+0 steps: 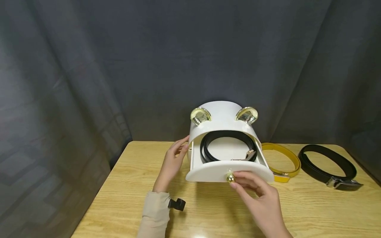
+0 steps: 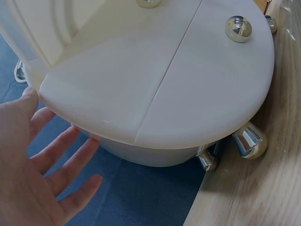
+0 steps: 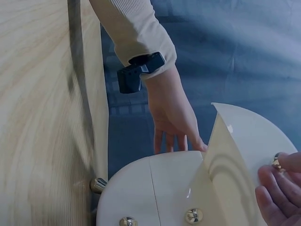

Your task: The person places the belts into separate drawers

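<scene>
A white storage box (image 1: pixel 221 114) with two gold ears stands on the table, its top drawer (image 1: pixel 205 172) pulled out. Inside the drawer lies a coiled black belt (image 1: pixel 205 147) with a light metal buckle. My right hand (image 1: pixel 260 196) pinches the drawer's round gold knob (image 1: pixel 230 177) between thumb and fingers; the same grip shows in the right wrist view, where the hand (image 3: pixel 282 193) is partly cut off. At the box's left side, my left hand (image 1: pixel 174 160) touches the wall with fingers extended. The left wrist view shows this hand (image 2: pixel 51 160) with spread fingertips on the box's edge.
To the right of the box lie a coiled yellow belt (image 1: pixel 294 161) and a coiled black belt (image 1: pixel 309 167) with a metal buckle. The wooden table (image 1: pixel 125 185) ends at a dark curtain (image 1: pixel 157 66) behind. Below the drawer, the box's front carries more gold knobs (image 2: pixel 238 29).
</scene>
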Tool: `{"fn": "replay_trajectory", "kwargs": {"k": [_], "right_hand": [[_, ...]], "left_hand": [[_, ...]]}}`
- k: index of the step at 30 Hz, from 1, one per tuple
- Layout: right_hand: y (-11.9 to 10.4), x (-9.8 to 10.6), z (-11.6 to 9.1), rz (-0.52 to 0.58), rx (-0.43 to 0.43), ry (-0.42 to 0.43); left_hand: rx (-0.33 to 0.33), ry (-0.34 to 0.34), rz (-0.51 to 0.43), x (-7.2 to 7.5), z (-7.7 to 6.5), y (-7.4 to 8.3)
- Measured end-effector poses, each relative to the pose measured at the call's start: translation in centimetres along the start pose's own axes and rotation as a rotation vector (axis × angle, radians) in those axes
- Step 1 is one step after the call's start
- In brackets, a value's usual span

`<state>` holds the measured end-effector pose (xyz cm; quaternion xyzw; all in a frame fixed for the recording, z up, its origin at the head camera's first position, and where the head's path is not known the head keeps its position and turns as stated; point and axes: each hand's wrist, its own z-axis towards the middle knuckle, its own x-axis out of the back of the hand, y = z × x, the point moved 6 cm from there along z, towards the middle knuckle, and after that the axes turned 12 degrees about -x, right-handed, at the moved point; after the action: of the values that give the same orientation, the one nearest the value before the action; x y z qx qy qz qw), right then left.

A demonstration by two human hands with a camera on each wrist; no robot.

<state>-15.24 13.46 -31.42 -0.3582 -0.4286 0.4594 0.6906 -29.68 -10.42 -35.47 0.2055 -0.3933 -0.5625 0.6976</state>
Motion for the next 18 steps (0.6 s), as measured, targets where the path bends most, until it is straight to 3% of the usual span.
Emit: {"fn": "replay_trajectory", "kwargs": {"k": [10,18], "right_hand": [[0.1,0.0,1.0,0.052,-0.011,-0.001],[-0.1,-0.1,2.0,0.094,0.079,0.012]], "left_hand": [[0.010,-0.007,-0.010,0.2,0.0,0.0],[-0.004,-0.011,-0.010,0.0,0.0,-0.1]]}}
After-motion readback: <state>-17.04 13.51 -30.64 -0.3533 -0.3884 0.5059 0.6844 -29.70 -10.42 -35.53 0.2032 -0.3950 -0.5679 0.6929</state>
